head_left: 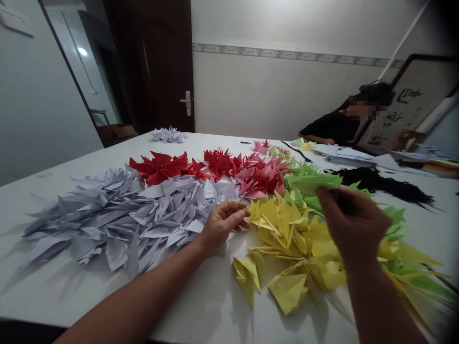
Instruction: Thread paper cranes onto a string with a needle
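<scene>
The left hand [225, 222], fingers loosely curled, hangs between the white heap [118, 224] and the yellow heap [287, 234]; whether it grips anything I cannot tell. The right hand [353, 220], over the yellow heap, seems pinched on a green piece [308, 184], blurred against the green heap [396, 220], so the step in hand looks like handling that one folded piece; the next move calls for a light pinch that spares the folds. Around, left to right: a small white pile [168, 135] far back, the red heap [158, 167], the pink heap [263, 174], a person [333, 124] in black, papers [347, 155], black strands [383, 184]. What stands in the way is crowding: pointed tips near both hands could snag
</scene>
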Tool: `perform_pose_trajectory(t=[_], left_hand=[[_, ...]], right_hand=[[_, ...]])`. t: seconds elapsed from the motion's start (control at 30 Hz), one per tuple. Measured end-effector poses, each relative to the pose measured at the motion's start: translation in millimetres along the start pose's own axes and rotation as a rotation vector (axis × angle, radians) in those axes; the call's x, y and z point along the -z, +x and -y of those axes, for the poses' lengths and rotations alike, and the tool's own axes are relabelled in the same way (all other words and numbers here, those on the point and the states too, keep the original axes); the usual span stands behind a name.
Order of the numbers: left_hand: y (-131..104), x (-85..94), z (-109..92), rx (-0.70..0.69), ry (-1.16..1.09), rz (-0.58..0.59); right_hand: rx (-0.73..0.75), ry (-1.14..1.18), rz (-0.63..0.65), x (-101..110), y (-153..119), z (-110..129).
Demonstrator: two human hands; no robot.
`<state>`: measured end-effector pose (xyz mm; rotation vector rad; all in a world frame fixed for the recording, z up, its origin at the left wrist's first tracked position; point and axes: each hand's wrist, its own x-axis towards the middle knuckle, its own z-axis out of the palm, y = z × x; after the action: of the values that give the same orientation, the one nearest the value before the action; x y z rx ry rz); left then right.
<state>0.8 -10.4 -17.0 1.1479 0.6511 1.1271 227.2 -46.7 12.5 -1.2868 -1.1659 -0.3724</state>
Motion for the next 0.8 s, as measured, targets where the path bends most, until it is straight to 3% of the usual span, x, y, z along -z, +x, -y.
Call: perform_pose_trajectory(t=[0.1,0.33,0.57,0.8], left_hand=[[-1,-1.6,-1,0.0,0.001,-0.011],[-3,-1.7,-1,0.009,0.021,-0.021],[-4,-3.0,-3,0.015,0.019,-0.029],[-7,-6.6,-7,0.023,0.018,-0.005]], right_hand=[[-0.126,-0.165,-0.121,8,18,-21],[-0.352,-0.394,0.013,6,27,-47],[-0.455,-0.29,0.032,5,27,-48],[-0.466,-0.261,0.052,4,26,-47]])
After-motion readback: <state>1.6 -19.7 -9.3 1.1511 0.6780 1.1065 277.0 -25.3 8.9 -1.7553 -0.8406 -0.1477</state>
